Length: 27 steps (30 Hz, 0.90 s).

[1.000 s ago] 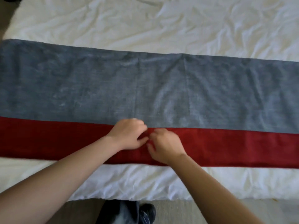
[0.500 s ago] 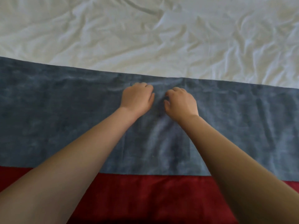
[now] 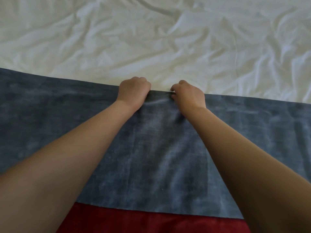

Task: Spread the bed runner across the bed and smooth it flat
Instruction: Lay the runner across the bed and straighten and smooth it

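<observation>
The bed runner (image 3: 159, 148) lies across the bed from left to right, a wide blue-grey band with a red band (image 3: 151, 221) along its near side. Both of my arms reach over it to its far edge. My left hand (image 3: 133, 93) has its fingers curled over that far edge and grips it. My right hand (image 3: 188, 95), a short way to the right, pinches the same edge with curled fingers. The cloth between the two hands is slightly bunched, with faint creases running back toward me.
Beyond the runner the white bed sheet (image 3: 151, 39) is heavily wrinkled and fills the far half of the view. The runner runs out of frame on both sides.
My hands have moved from the red band over the blue-grey band to the runner's far edge and have taken hold of it. My head has leaned further over the bed.
</observation>
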Tool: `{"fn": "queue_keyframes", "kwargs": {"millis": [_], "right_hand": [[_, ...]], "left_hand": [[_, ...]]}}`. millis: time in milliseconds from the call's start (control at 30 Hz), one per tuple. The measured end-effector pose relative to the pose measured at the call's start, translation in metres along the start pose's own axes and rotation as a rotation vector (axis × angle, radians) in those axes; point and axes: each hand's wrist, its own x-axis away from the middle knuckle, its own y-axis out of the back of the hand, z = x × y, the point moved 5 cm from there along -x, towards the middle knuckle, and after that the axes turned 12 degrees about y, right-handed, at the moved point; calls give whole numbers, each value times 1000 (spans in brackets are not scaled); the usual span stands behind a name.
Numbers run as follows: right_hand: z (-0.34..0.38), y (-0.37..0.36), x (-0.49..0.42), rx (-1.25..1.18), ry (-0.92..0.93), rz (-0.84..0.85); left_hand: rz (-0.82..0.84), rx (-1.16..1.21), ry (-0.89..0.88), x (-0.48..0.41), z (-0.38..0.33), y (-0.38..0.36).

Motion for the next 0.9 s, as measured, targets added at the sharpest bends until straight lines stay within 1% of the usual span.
{"fn": "queue_keyframes", "kwargs": {"millis": [133,233,300,367,433,533,600,633,733,767,833,900], "right_hand": [[-3,-5,-8,-86,-26,21],[-4,-3,-18,-131,-3,27],[-8,-1,-24,-223,-25,38],[-10,0,-27,-299,-26,83],[-8,0,-30,-254,30,149],[-3,3,-41,-84,121,139],[2,2,-46,6,180,88],[2,-1,-47,16,174,66],[-5,-13,-41,-59,105,18],[-8,-14,-38,-84,112,9],[-18,-12,-33,-167,146,14],[-40,-6,-25,-227,160,55]], "left_hand": [[-26,-103,-100,-7,-7,5],[-36,-173,-177,-13,-12,9],[-53,-156,-200,-15,-12,10],[-72,-113,-233,-13,-11,8],[-86,-77,-271,-11,-8,5],[-87,-59,-295,-13,-9,7],[-73,-67,-295,-19,-14,12],[-55,-70,-261,-25,-14,13],[-32,-27,-84,-41,-7,12],[-36,4,-64,-43,-7,11],[-35,86,-98,-39,-18,9],[11,171,-193,-34,-35,9]]}}
